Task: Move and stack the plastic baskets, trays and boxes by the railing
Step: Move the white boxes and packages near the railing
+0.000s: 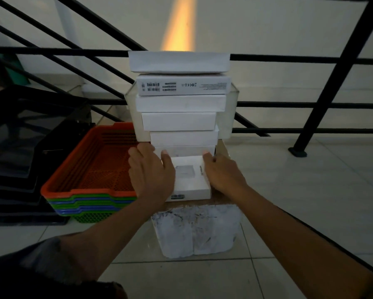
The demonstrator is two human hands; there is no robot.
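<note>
A tall stack of white boxes [179,102] stands in front of the black railing [289,59]. At its foot a small white box [190,180] lies on a brown carton [198,229] with a torn white label. My left hand [151,171] lies flat with straight fingers against this small box's left side. My right hand [222,171] presses its right side, fingers extended. To the left sits an orange basket [90,167] on top of nested green and blue baskets [88,208].
Dark trays or bins [19,147] are piled at the far left, beside the baskets. A railing post foot [297,152] stands on the tiled floor at the right. Pale tiled floor [311,201] spreads to the right and front. Stairs descend behind the railing.
</note>
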